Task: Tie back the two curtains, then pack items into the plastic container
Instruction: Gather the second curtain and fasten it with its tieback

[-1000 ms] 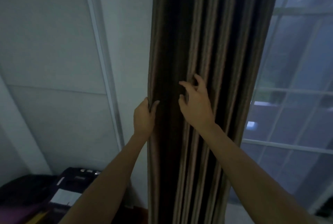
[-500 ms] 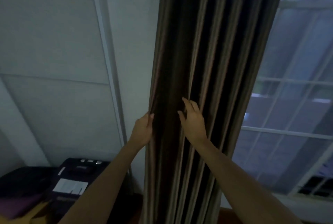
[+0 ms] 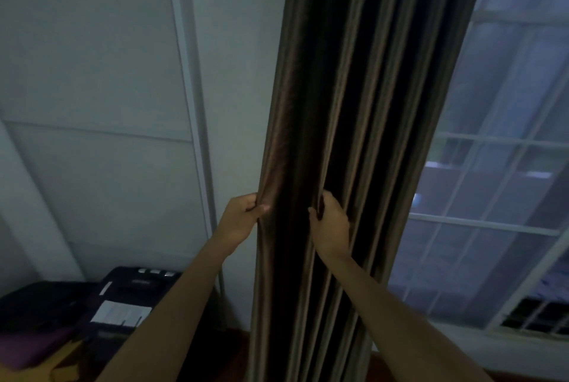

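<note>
Hanging in a gathered column of deep folds, the dark brown striped curtain (image 3: 354,135) fills the middle of the view, between a pale wall (image 3: 92,74) on its left and a paned window (image 3: 498,197) on its right. The left hand (image 3: 241,217) is clamped on the curtain's left edge, thumb pinching the fabric. The right hand (image 3: 331,226) grips a fold nearer the middle, fingers curled into the pleats. A black printer (image 3: 129,298) sits low by the wall.
</note>
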Demonstrator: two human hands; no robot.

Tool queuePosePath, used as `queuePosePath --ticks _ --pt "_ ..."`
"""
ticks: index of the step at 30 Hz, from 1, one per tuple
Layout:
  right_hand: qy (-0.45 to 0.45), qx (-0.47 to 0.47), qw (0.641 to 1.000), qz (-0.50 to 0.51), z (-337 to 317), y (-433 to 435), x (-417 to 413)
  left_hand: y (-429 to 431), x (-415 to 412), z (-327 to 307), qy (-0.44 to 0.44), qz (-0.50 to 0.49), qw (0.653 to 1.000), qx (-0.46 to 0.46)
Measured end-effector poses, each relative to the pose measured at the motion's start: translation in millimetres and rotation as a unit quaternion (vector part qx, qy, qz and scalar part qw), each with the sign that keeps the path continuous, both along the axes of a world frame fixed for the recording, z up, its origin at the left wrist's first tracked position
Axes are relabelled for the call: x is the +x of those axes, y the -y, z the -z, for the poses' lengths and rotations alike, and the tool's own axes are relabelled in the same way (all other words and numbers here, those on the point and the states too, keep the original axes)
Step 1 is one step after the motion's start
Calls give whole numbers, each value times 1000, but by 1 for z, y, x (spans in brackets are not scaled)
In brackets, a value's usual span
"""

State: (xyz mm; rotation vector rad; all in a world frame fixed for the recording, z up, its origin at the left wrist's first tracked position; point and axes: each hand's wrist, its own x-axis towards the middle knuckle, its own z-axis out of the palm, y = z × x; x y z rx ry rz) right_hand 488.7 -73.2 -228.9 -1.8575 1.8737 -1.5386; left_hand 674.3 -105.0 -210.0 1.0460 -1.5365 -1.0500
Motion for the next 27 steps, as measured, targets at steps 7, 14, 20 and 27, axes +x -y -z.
queuePosePath --ticks 7,14,20,27 --pt "-90 81 992 -23 27 -9 11 -3 -1 13 -128 34 983 128" --pt "-174 148 970 -82 39 -20 22 -8 -9 17 -260 49 941 212" --pt "-213 161 959 -94 40 -22 37 -13 -18 14 -254 74 939 219" --pt "-239 164 952 -93 49 -20 36 -20 -25 -6 -128 57 982 123"
